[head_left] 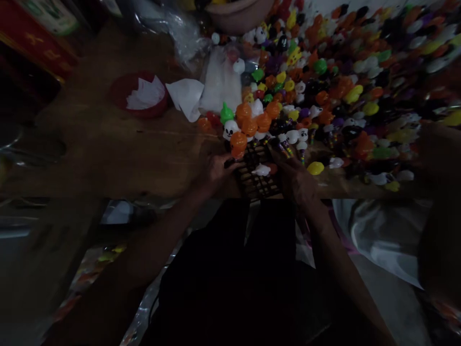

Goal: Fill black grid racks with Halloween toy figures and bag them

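Note:
A dark slotted rack (254,185) sits at the table's front edge, with several toy-topped tubes crowded at its far end. Among the toppers are orange pumpkins (249,127), a white skull (230,129) and a green one (226,113). My left hand (218,168) is at the rack's left side, its fingers closed just under a pumpkin topper (238,142). On the rack lies a white topper (261,169). To the right, my right hand (299,180) reaches forward with stretched fingers beside tubes of coloured beads (288,151). Dim light blurs its fingertips.
A large heap of toppers (324,91) covers the table's right side. Left of the rack are a red bowl (158,106) with white papers and a loose white sheet (187,96). Clear plastic bags (221,86) lie behind. A pink basin (241,17) stands at the back.

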A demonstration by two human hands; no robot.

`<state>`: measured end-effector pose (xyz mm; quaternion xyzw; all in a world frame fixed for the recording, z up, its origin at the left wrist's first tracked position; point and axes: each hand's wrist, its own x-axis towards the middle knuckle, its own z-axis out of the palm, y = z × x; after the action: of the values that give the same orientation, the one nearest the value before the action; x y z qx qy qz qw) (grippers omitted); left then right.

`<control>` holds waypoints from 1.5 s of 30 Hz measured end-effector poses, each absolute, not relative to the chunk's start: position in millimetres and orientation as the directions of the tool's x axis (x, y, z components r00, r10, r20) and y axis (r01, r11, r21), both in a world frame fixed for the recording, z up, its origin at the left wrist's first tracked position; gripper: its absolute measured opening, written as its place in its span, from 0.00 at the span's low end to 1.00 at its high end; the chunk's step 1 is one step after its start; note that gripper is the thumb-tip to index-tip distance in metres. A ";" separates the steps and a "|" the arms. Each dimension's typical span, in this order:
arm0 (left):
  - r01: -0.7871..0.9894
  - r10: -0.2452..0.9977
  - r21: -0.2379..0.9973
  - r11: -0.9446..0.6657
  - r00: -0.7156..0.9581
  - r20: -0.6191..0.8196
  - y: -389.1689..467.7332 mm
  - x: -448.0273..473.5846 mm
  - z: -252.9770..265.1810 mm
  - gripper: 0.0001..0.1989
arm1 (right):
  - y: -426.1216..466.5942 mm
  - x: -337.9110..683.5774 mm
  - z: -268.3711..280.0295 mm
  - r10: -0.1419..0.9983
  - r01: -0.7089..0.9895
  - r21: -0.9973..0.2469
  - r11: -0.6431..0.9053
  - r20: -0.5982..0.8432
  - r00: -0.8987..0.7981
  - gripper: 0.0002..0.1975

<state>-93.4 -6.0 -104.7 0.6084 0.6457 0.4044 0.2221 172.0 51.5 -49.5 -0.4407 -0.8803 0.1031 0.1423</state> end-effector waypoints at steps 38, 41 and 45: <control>0.661 0.950 0.730 -0.173 -0.085 0.302 -11.1 -88.1 -92.9 0.10 | 64.8 88.0 -77.3 0.794 0.407 -0.717 0.566 0.342 -0.502 0.13; 0.661 0.947 0.722 -0.207 -0.051 0.318 -14.5 -91.8 -95.8 0.12 | 60.9 82.9 -69.6 0.799 0.493 -0.671 0.553 0.262 -0.541 0.11; 0.679 0.962 0.716 -0.161 -0.056 0.269 -11.2 -95.6 -102.2 0.15 | 51.2 84.4 -55.9 0.811 0.562 -0.637 0.528 0.180 -0.557 0.10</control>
<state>-95.6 -11.2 -102.2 0.6612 0.6204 0.3783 0.1865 84.4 51.2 -55.9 -0.4078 -0.8417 0.2643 0.2352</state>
